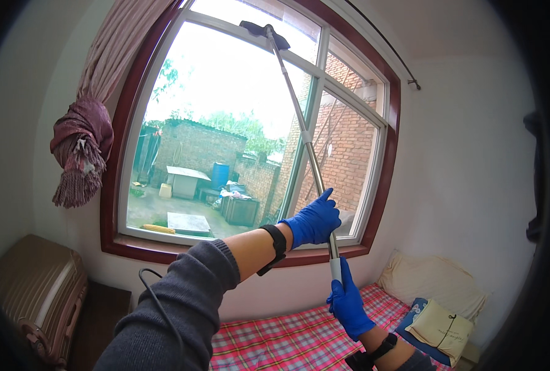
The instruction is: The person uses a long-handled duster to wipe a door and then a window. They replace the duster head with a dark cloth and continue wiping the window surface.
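Observation:
My left hand, in a blue disposable glove, grips the metal telescopic pole of a window squeegee, its index finger lying along the shaft. Lower down, my right hand, gloved in the same blue, is closed around the light grey handle end. The pole slants up and to the left. Its dark wide head is at the horizontal bar between the upper pane and the large lower pane of the window. Whether the head presses on glass or frame cannot be told.
A knotted pink curtain hangs left of the dark red window frame. At lower left a brown ribbed suitcase stands by a dark surface. Below the window lies a bed with a plaid sheet, a pillow and a folded bag.

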The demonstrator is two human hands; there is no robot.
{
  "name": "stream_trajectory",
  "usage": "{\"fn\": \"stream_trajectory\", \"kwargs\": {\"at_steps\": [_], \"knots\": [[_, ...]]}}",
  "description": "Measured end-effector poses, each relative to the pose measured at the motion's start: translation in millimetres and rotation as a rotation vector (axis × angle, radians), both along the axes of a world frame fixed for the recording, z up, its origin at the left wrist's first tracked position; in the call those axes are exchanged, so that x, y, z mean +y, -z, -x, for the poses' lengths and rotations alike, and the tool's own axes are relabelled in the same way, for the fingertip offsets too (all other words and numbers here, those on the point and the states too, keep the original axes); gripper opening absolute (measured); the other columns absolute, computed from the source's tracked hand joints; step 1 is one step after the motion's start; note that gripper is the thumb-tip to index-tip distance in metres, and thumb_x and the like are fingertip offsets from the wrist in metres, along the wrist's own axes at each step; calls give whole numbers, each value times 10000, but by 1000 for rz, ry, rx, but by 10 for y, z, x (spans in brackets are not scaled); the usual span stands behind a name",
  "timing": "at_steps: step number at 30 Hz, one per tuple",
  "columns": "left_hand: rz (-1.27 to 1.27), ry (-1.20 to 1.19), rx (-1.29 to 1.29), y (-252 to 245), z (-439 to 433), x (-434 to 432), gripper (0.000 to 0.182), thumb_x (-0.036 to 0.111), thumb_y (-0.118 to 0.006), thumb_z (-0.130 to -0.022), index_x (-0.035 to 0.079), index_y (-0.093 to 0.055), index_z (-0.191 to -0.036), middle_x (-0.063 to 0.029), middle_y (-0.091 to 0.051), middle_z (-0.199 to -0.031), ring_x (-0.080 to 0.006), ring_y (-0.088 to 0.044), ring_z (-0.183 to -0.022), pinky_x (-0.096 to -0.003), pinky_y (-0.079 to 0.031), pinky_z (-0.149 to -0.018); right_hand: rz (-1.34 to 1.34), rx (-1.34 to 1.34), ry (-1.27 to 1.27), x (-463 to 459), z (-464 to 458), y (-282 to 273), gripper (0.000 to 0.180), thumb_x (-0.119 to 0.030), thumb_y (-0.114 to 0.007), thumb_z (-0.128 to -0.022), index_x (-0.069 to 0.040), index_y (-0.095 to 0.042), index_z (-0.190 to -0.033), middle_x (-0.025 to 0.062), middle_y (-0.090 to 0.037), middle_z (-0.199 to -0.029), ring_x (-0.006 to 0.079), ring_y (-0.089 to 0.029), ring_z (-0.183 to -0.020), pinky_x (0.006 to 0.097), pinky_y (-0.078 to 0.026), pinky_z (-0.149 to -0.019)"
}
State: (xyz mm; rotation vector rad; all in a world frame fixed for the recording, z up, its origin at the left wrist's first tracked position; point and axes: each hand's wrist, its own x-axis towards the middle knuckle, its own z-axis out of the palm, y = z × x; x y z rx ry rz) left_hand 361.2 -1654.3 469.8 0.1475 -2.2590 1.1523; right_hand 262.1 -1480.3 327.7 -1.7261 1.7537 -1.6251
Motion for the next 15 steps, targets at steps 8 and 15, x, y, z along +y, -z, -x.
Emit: {"fn": "stream_trajectory", "kwargs": {"at_steps": [8,15], "knots": [[8,50,-80,-107,73,-103,135,262,-634,-749,147,-685,-798,-40,-601,-809,-262,-589,-925,-524,-206,-1151,11,-36,39,-79,90,2,573,-171,-439,-1006,-247,-220,-1530,79,-564,-866,105,-519,-580,284,-493,-531],[89,134,42,-594,281,-574,117,246,-630,-775,172,-698,-835,-22,-625,-846,-254,-595,-979,-496,-203,-1166,94,-14,61,-597,262,-429,560,-174,-443,-1010,-244,-237,-1526,53,-562,-806,77,-490,-551,247,-451,-472]]}}
